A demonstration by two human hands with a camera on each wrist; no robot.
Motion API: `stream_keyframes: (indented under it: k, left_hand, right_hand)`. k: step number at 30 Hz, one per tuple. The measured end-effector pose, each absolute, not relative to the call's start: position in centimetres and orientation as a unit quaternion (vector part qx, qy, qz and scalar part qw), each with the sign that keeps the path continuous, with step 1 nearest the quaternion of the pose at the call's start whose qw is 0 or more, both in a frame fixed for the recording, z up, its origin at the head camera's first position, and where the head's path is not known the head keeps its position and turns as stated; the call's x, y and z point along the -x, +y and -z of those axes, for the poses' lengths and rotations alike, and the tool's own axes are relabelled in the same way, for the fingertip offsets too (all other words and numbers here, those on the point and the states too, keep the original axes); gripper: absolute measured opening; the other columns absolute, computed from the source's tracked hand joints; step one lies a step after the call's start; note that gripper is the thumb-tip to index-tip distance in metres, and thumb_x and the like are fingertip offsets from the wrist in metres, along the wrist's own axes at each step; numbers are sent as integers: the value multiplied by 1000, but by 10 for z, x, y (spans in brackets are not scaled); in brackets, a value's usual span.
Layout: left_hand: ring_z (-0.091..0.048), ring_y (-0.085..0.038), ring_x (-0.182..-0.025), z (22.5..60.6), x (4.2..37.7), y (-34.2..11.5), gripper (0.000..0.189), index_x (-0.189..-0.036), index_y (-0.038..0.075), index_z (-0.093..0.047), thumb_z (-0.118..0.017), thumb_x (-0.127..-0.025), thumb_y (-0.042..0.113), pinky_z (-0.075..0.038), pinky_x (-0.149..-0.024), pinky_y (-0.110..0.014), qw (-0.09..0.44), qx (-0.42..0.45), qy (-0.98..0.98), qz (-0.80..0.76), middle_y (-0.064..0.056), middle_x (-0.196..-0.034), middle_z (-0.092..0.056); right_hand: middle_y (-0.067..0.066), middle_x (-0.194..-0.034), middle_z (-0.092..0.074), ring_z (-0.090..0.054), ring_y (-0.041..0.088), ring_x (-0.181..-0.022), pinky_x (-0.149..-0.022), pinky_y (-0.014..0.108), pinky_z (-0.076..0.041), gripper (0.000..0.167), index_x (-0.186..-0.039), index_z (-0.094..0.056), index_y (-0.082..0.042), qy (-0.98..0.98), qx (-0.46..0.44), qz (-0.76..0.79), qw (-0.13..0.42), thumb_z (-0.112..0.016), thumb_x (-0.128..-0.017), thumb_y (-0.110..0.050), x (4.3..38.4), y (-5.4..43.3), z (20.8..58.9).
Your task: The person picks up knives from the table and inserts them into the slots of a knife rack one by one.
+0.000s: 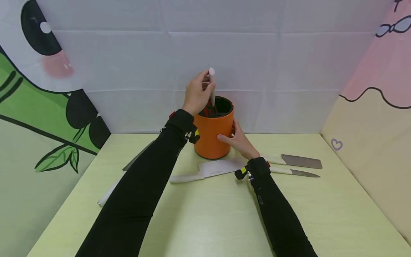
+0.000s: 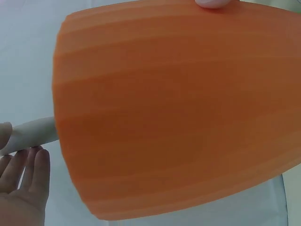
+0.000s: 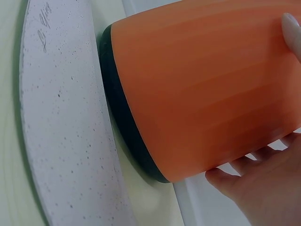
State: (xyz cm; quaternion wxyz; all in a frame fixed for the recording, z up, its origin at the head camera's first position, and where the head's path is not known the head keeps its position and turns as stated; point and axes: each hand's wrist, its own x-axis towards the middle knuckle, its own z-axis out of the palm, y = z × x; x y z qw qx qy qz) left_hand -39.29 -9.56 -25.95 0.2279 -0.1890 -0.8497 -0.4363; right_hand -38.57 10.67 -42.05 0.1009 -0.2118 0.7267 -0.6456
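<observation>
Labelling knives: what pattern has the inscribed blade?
Pale, dark-specked blade; clearest in the right wrist view.

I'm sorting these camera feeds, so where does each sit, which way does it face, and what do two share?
Head: on the head, facing forward and down at the orange holder; left hand, right hand and black sleeves show.
Left wrist: on that wrist, facing the holder's side and a white handle; left hand at lower left, a fingertip at top.
Right wrist: on that wrist, facing the holder's dark base and a speckled blade; right hand at right.
Both wrist views share the holder.
</observation>
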Motion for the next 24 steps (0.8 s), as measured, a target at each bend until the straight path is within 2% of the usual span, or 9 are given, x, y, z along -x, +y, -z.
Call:
stream_keyframes:
  k: [5,16,24]
  left_hand:
    - [-64,-31,-129,262,390,-98,56,-162,6,-41,-60,-110,15,-54,-107,-33,226,182,-850,439,-18,-149,-59]
    - [-62,-29,-132,268,383,-103,55,-163,6,-40,-58,-111,16,-49,-109,-24,227,189,-851,434,-16,-154,-55]
    - [-63,-29,-130,273,359,-113,52,-159,7,-47,-60,-110,18,-50,-111,-31,242,224,-862,384,-14,-153,-56]
  right_hand:
    - [2,-176,-19,-24,29,-160,-129,62,-24,102,-171,-5,-33,727,216,644,97,-77,-99,-33,386,108,421]
    - [-1,-175,-18,-23,26,-161,-128,59,-27,105,-171,-5,-37,720,232,647,95,-80,-97,-37,386,111,421]
    - [3,-177,-14,-19,31,-162,-129,62,-22,104,-171,-2,-35,740,232,624,93,-77,-99,-38,377,115,408]
